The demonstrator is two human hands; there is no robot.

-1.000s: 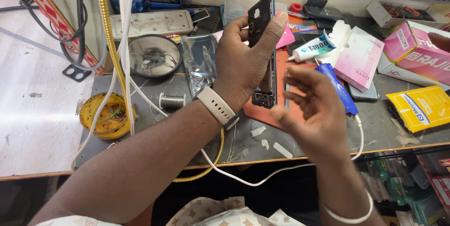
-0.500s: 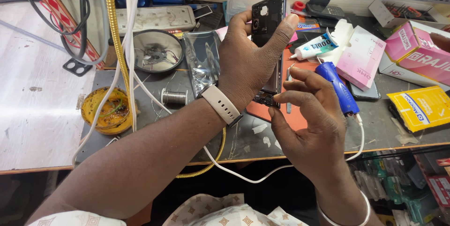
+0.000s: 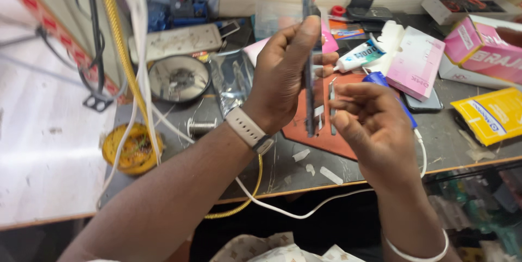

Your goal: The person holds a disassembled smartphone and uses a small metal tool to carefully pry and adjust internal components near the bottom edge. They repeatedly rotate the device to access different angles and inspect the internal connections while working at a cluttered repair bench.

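One head-worn camera looks steeply down and forward from close above the workbench [image 3: 283, 169], facing the wall behind it. The left hand [image 3: 285, 85] and right hand [image 3: 370, 126] fill the centre at near range, forearms entering from the bottom edge.

Glossy glass-and-metal phone [image 3: 310, 66], shiny metal dish [image 3: 179, 79], matt cardboard boxes [image 3: 417, 62], scratched worktop [image 3: 272, 158]

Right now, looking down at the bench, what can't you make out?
Head view only:
- Phone: seen edge-on, faces hidden; left hand covers one side.
- Thin strip in the right hand: too small to identify.
- Pink box: cut off by the right edge.
- Under the bench: blurred.
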